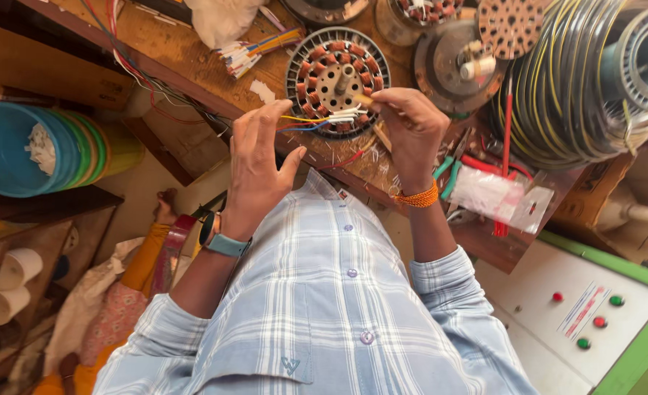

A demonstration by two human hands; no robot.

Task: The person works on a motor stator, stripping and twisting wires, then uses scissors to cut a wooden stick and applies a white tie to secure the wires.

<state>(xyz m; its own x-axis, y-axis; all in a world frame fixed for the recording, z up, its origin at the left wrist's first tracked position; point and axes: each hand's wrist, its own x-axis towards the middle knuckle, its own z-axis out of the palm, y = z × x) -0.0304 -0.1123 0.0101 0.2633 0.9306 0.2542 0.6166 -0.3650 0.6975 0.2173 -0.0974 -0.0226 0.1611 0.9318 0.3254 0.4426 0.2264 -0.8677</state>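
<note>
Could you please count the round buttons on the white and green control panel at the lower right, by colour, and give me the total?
On the control panel:
Red buttons: 2
Green buttons: 2
Total: 4

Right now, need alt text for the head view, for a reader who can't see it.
Looking down, a person's left hand and right hand hold thin yellow, red and blue lead wires coming off a round copper-wound motor stator on a cluttered wooden workbench. A large coil of yellow-striped cable lies at right, stacked blue plastic bowls at left.
</note>
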